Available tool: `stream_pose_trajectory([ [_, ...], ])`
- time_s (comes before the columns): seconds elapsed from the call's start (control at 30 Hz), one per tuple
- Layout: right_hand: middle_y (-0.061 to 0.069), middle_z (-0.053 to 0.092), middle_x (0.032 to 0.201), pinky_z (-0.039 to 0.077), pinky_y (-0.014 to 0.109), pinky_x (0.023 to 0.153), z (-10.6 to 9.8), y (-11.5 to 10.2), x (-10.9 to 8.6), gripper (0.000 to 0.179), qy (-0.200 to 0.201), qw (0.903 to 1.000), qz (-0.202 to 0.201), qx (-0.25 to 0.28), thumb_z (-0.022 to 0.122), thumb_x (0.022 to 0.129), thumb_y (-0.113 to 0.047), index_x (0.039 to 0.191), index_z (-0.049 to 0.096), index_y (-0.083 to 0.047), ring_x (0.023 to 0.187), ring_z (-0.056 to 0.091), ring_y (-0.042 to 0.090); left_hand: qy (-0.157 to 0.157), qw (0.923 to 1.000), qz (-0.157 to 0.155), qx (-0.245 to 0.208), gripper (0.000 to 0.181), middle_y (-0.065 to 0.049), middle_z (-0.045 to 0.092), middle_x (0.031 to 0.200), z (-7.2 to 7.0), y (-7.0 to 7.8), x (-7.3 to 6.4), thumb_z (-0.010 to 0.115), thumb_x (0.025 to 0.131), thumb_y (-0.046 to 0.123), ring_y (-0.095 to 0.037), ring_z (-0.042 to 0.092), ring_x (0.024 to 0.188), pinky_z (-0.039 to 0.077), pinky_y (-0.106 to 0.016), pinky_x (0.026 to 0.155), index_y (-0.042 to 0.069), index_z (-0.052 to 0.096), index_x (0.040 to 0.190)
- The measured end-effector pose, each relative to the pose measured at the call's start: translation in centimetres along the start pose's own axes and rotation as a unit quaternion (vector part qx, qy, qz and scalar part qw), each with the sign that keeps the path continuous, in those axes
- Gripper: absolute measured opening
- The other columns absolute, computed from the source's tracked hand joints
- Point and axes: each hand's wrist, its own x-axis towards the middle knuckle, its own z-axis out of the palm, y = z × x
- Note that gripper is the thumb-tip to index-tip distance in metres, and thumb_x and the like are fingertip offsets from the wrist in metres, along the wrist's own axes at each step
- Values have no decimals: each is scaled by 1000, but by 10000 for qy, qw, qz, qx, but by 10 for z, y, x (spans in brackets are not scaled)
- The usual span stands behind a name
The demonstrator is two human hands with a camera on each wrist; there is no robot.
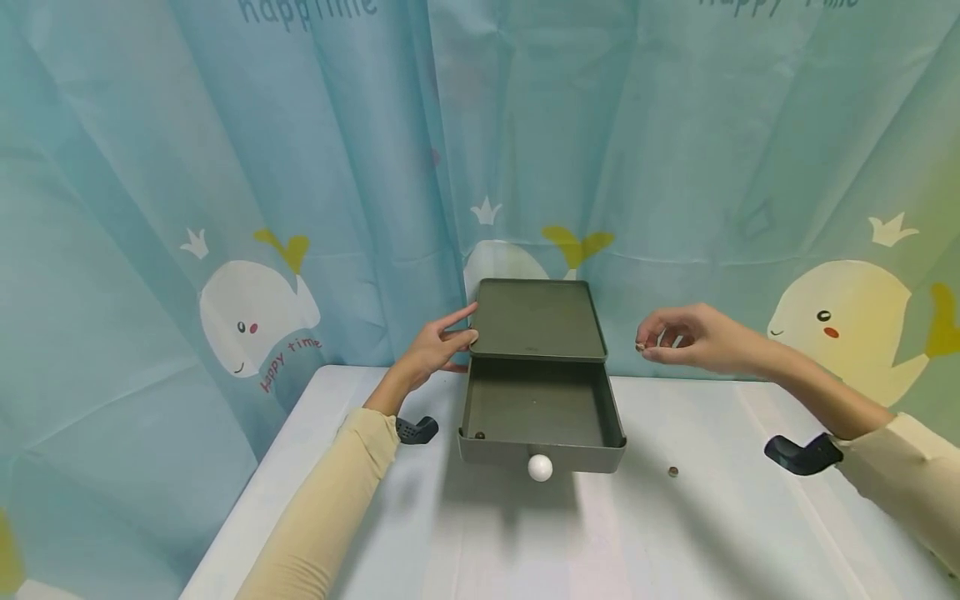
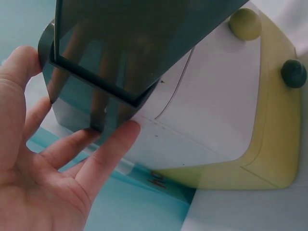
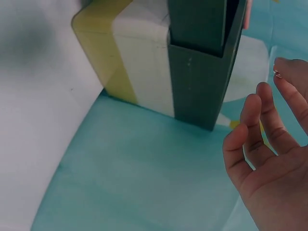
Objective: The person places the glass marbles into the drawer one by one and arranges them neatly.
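A small drawer cabinet with a dark green top section stands at the back of the table. Its green drawer is pulled out toward me, with a white knob on the front. My left hand rests spread fingers against the cabinet's left side, thumb at the top edge. Raised right of the cabinet, my right hand pinches a tiny shiny bead-like piece between thumb and index finger. One small brown bead-like piece lies in the drawer's front left corner; another lies on the table.
Below the green section, the cabinet has a white section with a yellow-green knob and a yellow outer section with a dark green knob. A blue whale-print curtain hangs directly behind the white table.
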Motion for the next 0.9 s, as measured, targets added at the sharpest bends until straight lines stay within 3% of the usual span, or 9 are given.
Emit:
stream_pose_trajectory([
  [0.37,0,71,95,57,30,70,-1,-27,34,9,-355,9993,-45,98,75,96,-17,103,71,-15,82,68,21,-6,10000,8,8,60,-18,50,152,1,0,-2,64,104,24,-38,51,132,57,-54,92,31,41,159],
  [0.63,10,71,94,57,32,68,14,-42,62,10,-683,9961,-477,283,74,96,-13,105,71,-10,80,67,24,-3,10000,55,11,60,-18,50,152,0,-1,-3,64,104,25,-38,51,132,56,-55,93,31,41,159],
  [0.9,0,70,93,55,29,63,29,-54,84,7,-902,9938,-609,242,73,97,-16,104,71,-17,78,65,19,-15,9999,114,21,60,-19,50,152,1,-3,-1,64,104,26,-38,52,131,56,-56,94,30,41,159],
])
